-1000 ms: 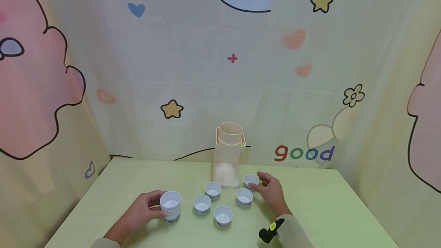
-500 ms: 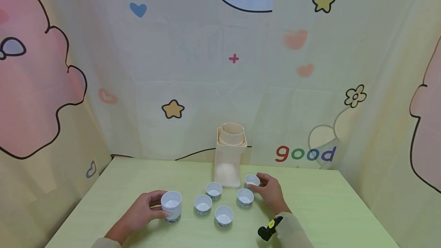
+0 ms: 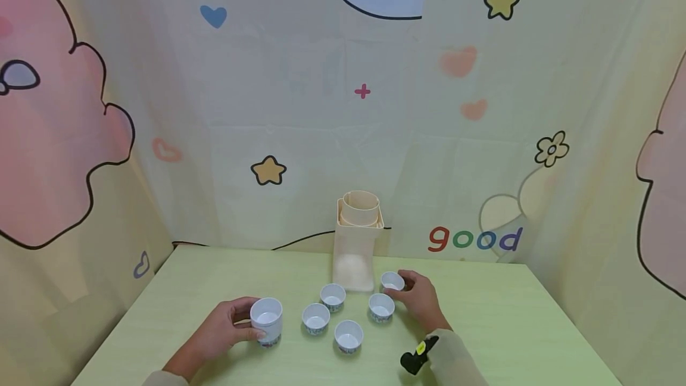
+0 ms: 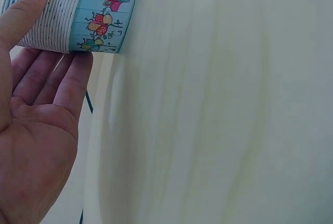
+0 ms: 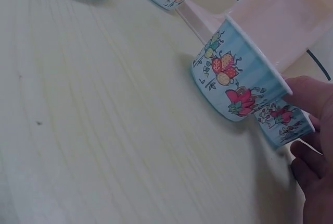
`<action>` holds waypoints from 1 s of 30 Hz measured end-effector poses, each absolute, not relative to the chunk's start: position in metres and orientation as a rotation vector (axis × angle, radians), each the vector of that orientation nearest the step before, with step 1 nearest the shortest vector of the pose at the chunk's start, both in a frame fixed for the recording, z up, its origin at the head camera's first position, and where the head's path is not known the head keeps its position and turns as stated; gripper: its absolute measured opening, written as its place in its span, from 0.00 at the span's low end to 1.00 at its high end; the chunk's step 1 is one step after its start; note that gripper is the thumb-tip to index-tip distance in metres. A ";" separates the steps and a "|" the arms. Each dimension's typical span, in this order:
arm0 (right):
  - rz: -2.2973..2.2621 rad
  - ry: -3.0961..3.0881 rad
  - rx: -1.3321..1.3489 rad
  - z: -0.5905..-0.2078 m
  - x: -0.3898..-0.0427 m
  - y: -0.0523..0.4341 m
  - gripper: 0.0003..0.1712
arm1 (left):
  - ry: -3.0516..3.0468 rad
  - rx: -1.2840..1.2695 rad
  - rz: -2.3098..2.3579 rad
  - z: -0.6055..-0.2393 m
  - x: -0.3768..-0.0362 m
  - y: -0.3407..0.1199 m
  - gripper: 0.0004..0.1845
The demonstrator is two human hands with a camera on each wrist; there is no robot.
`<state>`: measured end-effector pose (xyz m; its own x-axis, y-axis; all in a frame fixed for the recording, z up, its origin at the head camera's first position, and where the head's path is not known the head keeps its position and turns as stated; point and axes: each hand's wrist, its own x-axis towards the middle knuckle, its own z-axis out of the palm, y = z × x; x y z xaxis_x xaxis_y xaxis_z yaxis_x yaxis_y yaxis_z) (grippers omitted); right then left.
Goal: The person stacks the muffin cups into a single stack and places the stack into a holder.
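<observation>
We see a smooth, matt pale-green table [image 3: 482,314]; on it, a ribbed white cup stack [image 3: 266,319] with a glossy printed band, and behind, a translucent plastic dispenser [image 3: 355,249] before a creased cloth backdrop [image 3: 321,106].

Staged recording booth: cartoon-print cloth backdrop [image 3: 343,106] encloses pale green table [image 3: 509,326].

Tall cream plastic dispenser [image 3: 355,249] with a round tube on top, upright at the far edge of the pale green desk [image 3: 509,326], white grains inside. Four small white patterned cups [image 3: 349,335] standing loosely before it at mid-desk. Behind, cartoon-printed pastel backdrop cloth [image 3: 268,106] reading "good".
</observation>
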<state>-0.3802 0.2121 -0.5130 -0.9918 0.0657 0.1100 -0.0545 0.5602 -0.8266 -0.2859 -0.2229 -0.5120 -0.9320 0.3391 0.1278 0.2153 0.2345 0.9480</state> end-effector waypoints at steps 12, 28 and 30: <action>1.434 -2.654 -0.032 -0.515 -0.380 0.216 0.40 | 2.387 0.523 1.801 -0.512 -0.285 -0.223 0.38; 1.486 -2.637 -0.035 -0.499 -0.370 0.220 0.40 | 2.359 0.516 1.823 -0.513 -0.286 -0.224 0.38; 1.503 -2.628 -0.028 -0.497 -0.369 0.220 0.40 | 2.362 0.517 1.821 -0.513 -0.286 -0.223 0.39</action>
<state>-0.3692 0.2197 -0.4972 -0.9933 0.0723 0.0896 -0.0406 0.5085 -0.8601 -0.2861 -0.2233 -0.5132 -0.9352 0.3350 0.1151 0.1966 0.2204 0.9554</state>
